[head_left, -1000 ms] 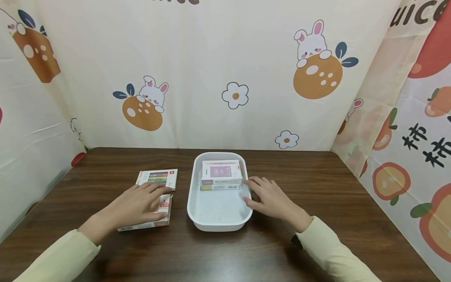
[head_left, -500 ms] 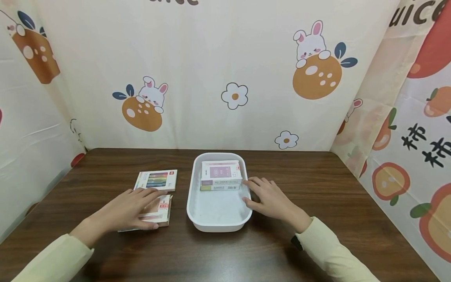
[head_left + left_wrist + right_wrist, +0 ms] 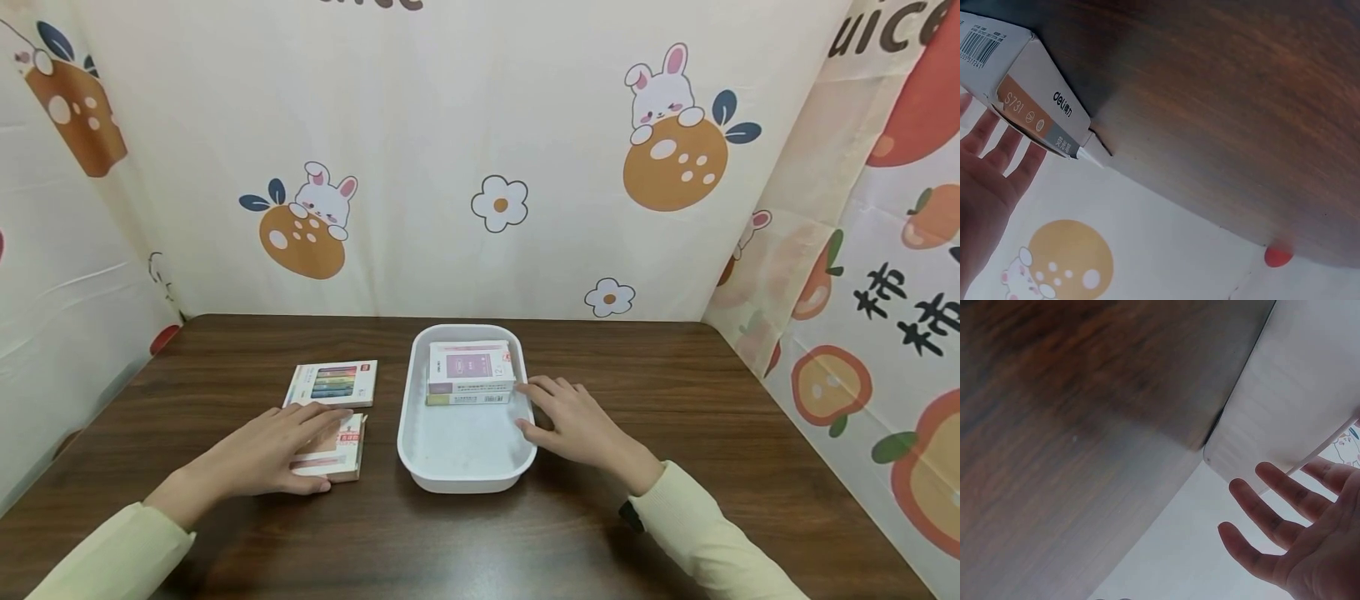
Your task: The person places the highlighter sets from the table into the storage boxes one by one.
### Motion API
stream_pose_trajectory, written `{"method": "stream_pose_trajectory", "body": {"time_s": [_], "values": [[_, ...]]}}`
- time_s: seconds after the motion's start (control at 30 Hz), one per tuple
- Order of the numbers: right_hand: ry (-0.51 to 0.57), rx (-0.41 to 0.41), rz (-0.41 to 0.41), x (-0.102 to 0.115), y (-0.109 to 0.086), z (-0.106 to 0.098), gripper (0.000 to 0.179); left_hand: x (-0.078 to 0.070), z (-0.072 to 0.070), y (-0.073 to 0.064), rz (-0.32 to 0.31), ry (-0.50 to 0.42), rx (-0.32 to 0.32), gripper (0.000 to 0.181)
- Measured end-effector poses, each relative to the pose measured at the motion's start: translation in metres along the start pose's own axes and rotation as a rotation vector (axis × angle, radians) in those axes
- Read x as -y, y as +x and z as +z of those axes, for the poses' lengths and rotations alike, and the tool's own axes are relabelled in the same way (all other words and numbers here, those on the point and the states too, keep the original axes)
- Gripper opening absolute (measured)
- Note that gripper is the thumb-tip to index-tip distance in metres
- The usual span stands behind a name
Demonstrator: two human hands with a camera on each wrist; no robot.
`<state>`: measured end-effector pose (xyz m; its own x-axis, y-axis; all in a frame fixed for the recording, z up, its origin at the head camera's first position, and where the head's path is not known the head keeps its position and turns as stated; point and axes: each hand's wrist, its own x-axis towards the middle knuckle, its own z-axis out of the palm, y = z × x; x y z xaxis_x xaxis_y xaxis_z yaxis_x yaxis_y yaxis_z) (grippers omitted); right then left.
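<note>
My left hand (image 3: 255,454) lies across a flat white carton (image 3: 343,460) with red print, its thumb along the near edge and its fingers over the far edge. The hand covers the carton's left part. In the left wrist view, the carton's end (image 3: 1054,100) shows an orange and grey band and a barcode, with straight fingers behind it. My right hand (image 3: 573,423) touches the right rim of a white plastic tray (image 3: 465,483), fingers spread and relaxed. The right wrist view shows the fingers beside the tray's wall (image 3: 1272,412).
Behind the carton lies a flat box of coloured sticks (image 3: 333,383) with a window. Two stacked cartons, the upper one purple and white (image 3: 471,367), sit in the back of the tray. A printed cloth (image 3: 420,250) hangs behind the dark wooden table (image 3: 622,358).
My left hand has slid left and slightly toward me over the carton, uncovering more of its print and of the box behind. The right hand and the tray stay in place.
</note>
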<state>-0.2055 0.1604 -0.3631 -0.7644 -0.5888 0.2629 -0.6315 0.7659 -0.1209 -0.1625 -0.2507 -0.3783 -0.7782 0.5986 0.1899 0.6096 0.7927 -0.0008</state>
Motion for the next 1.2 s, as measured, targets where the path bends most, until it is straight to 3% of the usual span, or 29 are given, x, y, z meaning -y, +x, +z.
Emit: {"method": "stream_pose_trajectory", "body": {"time_s": [0.43,0.77,1.03,1.2], "values": [[0.016,0.016,0.007,0.0,-0.001,0.001,0.048,0.001,0.001,0.002,0.048,-0.006,-0.028,0.078],[0.009,-0.009,-0.012,-0.001,-0.001,0.004,0.047,-0.002,-0.001,0.005,0.049,-0.02,0.008,0.077],[0.011,-0.007,-0.004,-0.001,-0.002,0.002,0.047,-0.004,-0.011,0.011,0.013,-0.005,0.049,0.077],[0.012,-0.003,-0.002,-0.001,-0.002,0.001,0.047,-0.004,-0.019,0.017,0.015,0.007,0.018,0.077]]}}
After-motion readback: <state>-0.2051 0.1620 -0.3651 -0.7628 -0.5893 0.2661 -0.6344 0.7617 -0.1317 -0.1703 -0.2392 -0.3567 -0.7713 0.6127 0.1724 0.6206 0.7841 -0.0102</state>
